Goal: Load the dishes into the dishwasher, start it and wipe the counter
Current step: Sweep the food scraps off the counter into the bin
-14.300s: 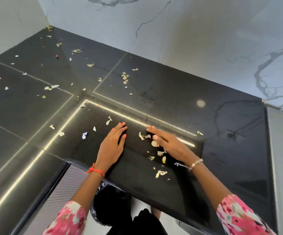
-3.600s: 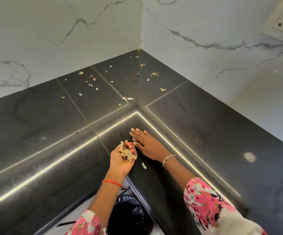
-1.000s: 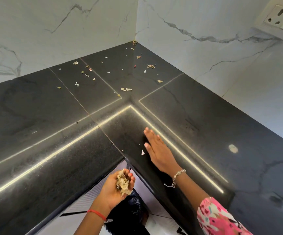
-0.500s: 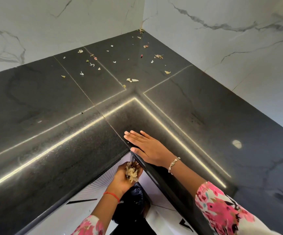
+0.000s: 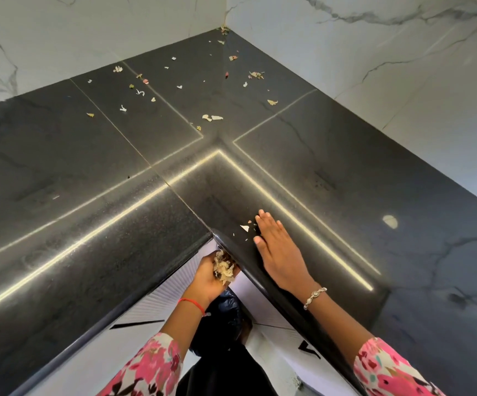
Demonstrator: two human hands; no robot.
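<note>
Since half a second ago the right hand [image 5: 280, 248] has turned — its fingers now point up the frame, not left. It lies flat and straight on the black counter [image 5: 88, 195], with a few white bits [image 5: 244, 228] just beside its fingertips. Below the counter edge, the left hand [image 5: 204, 278] is cupped round a pile of scraps [image 5: 223, 267]. Other loose scraps [image 5: 212, 118] lie scattered in the upper middle — near the wall corner [image 5: 226, 12].
</note>
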